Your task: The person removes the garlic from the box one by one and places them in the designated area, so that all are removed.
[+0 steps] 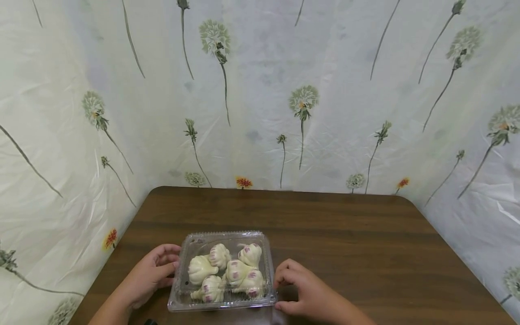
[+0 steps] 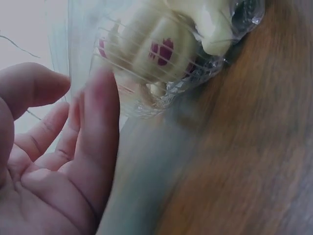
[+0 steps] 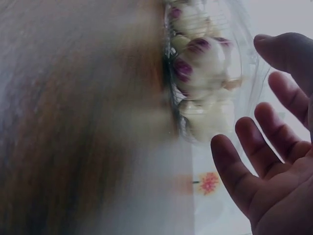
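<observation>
A clear plastic clamshell box (image 1: 225, 299) sits near the front of the table, its lid down. Inside it lie several garlic bulbs (image 1: 237, 272), creamy white with purple patches. At the box's left side is my left hand (image 1: 147, 274), fingers loosely bent, fingertips right at the wall. My right hand (image 1: 304, 289) is beside the opposite wall with its fingers curved toward it. In the left wrist view, a garlic bulb (image 2: 159, 49) shows through the ribbed plastic close to the fingers. The right wrist view has the fingers (image 3: 252, 142) spread next to the box (image 3: 234, 29).
The dark brown wooden table (image 1: 345, 239) has rounded far corners. Behind and beside it hangs a pale curtain (image 1: 260, 90) printed with dandelions. A small black object (image 1: 150, 322) shows at the bottom edge near the left forearm.
</observation>
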`<control>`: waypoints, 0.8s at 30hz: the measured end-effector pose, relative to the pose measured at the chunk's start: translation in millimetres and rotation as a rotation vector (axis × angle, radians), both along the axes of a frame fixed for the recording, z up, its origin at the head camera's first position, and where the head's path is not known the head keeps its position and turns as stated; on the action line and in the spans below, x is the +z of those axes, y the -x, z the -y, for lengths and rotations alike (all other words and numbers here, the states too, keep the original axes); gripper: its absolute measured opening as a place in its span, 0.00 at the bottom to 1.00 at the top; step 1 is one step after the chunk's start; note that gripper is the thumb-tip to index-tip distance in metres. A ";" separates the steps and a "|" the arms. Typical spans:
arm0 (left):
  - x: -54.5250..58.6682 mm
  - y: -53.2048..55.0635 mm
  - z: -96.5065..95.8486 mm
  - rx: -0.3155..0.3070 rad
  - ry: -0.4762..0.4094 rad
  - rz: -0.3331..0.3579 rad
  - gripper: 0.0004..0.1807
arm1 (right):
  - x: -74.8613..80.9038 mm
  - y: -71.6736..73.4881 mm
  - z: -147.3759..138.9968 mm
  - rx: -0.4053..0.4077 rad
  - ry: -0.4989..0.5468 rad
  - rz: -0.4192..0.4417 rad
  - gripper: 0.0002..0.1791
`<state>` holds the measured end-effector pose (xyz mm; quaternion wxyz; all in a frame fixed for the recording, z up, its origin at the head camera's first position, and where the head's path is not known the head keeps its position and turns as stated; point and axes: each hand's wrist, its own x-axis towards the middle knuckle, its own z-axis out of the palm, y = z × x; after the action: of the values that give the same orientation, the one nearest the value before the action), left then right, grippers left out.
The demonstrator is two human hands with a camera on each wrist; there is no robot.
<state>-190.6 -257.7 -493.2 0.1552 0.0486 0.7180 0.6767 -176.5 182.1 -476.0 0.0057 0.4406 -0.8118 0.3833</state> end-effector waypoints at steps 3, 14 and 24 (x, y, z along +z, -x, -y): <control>-1.0 1.3 0.2 -0.014 -0.029 -0.004 0.28 | -1.9 -0.2 0.5 0.014 0.012 -0.021 0.13; -1.3 -0.7 -1.3 -0.023 -0.097 0.043 0.24 | -5.3 -1.8 2.5 0.032 0.069 -0.046 0.07; -0.2 -1.2 -4.0 -0.010 -0.116 0.055 0.23 | -3.8 -0.4 4.9 0.043 0.089 -0.192 0.09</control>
<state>-189.5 -253.7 -493.5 0.1751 0.0425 0.6729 0.7174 -176.1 177.2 -479.8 0.0949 0.4917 -0.7802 0.3749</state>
